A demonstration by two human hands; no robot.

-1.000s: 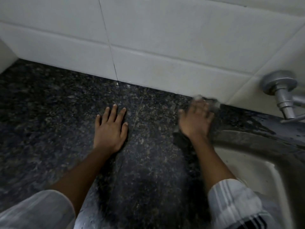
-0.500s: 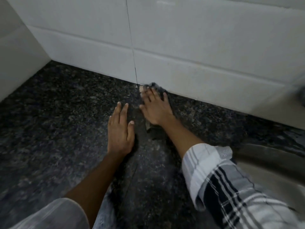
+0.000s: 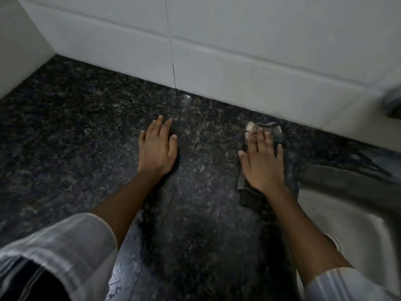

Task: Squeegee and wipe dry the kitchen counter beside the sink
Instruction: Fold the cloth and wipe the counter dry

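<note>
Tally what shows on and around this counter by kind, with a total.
Hands: 2, the left hand flat on the bare counter, the right hand pressing flat on the cloth
Cloths: 1, a dark cloth
Counters: 1
Sinks: 1, the sink at the right
Taps: 1, a blurred metal fitting on the wall
Total: 6
</note>
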